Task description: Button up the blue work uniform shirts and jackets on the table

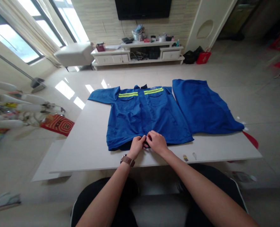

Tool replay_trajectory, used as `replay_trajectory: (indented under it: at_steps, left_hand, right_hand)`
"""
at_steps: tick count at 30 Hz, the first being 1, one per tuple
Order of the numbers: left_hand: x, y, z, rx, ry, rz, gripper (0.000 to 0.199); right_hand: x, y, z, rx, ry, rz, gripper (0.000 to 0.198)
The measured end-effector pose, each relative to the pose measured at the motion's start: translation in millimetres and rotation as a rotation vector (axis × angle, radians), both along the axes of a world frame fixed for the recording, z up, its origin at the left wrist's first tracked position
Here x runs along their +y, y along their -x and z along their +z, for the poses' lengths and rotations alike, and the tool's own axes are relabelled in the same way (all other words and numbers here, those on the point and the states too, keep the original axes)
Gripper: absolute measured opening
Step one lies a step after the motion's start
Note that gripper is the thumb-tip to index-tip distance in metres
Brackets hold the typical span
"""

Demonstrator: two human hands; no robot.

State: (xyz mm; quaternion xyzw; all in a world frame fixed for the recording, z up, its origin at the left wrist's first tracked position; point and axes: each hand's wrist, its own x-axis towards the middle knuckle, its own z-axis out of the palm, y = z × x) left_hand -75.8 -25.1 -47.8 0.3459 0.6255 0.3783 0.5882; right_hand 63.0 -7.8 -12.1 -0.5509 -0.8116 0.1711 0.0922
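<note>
A blue work jacket (128, 116) with yellow-green stripes across its chest lies front up on the white table (87, 135), collar away from me. Its bottom hem is at the near side, lifted a little at the middle. My left hand (138, 145), below a brown watch strap, pinches the hem by the front opening. Close beside it, my right hand (157, 142) also has its fingers closed on the hem. The fingertips of both hands nearly meet, and the exact bit of fabric between them is hidden. To the right lies another blue garment (199, 107), spread out.
Two small items, a yellowish tag (185, 158) and a pale clear piece (194, 156), lie near the table's front edge. A red patterned bag (58, 124) stands left of the table. Beyond are a white TV cabinet (113, 58) and a red bag (203, 56).
</note>
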Motion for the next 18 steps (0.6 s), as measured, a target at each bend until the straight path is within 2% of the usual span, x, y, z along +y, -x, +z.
replay_trajectory:
  at_steps: [6,11,18]
  left_hand:
    - [0,-1,-5.6,0.203,-0.117,-0.058,0.035]
    - [-5,-1,0.2,0.437,-0.235,-0.141,0.04]
    - [-7,-3,5.5,0.503,-0.232,-0.176,0.04]
  right_hand:
    - [1,-2,4,-0.045,0.028,0.078,0.035]
    - [2,-6,7,-0.123,0.057,0.165,0.035]
    - [3,-8,5,-0.104,0.064,0.16,0.033]
